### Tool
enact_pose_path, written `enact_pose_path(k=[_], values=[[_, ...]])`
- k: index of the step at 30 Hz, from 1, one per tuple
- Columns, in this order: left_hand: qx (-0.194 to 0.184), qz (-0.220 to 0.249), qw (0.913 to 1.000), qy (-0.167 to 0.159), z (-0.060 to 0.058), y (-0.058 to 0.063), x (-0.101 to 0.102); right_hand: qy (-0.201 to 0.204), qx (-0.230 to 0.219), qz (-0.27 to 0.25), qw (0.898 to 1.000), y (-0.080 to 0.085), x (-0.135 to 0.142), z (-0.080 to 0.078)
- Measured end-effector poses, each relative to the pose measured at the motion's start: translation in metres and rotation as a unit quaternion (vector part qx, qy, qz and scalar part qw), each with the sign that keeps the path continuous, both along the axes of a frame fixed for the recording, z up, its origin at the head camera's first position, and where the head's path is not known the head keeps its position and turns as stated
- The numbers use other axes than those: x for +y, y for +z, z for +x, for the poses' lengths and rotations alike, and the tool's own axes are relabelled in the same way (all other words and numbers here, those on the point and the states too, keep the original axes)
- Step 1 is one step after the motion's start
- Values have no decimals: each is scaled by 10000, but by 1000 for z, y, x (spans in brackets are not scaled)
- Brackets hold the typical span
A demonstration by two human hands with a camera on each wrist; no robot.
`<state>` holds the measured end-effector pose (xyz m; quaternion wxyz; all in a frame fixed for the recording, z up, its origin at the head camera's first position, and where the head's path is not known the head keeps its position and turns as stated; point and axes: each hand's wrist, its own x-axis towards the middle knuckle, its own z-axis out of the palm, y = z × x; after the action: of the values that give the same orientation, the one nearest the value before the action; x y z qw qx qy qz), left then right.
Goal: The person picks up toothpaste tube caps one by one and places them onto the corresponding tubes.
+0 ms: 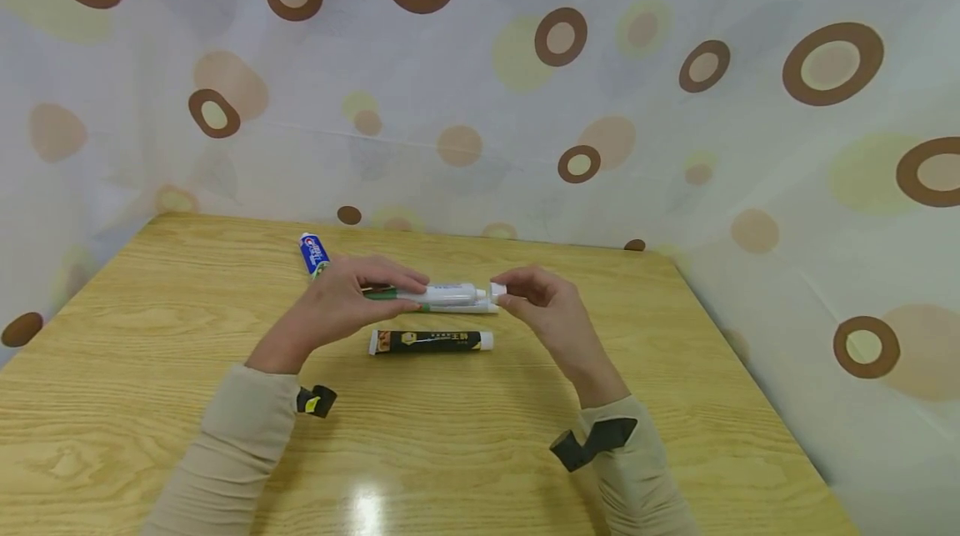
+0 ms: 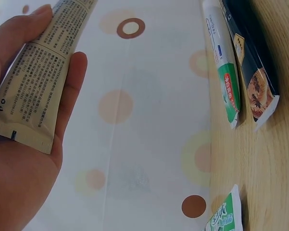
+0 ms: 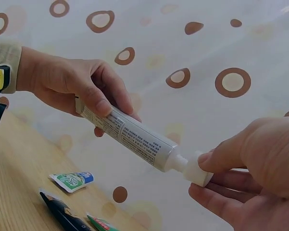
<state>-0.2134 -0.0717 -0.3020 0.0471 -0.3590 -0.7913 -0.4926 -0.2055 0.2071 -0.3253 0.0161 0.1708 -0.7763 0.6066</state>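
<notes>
A pale tube [image 3: 134, 138] is being gripped above the wooden table [image 1: 450, 436] by the partly curled left hand [image 1: 348, 292], while a white cap [image 3: 197, 169] is being pinched at the tube's nozzle [image 3: 179, 163] by the partly closed right hand [image 1: 553, 311]. On the table, a black tube [image 1: 435, 342] and a green-and-white tube [image 2: 221, 50] are being supported side by side, with a blue-and-green tube [image 1: 313, 252] farther left.

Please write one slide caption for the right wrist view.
Left hand holds a printed tube; right hand pinches its white cap.
</notes>
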Motion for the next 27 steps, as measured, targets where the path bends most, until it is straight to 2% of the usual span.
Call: enact_pose_path(k=[9, 20, 27], values=[[336, 118, 9993, -143, -1, -1, 4, 142, -119, 111, 9998, 0, -1, 0], [56, 76, 9997, -207, 1, 0, 5, 465, -180, -151, 9986, -2, -1, -1], [13, 71, 9998, -179, 1, 1, 5, 181, -114, 33, 9998, -1, -2, -1]])
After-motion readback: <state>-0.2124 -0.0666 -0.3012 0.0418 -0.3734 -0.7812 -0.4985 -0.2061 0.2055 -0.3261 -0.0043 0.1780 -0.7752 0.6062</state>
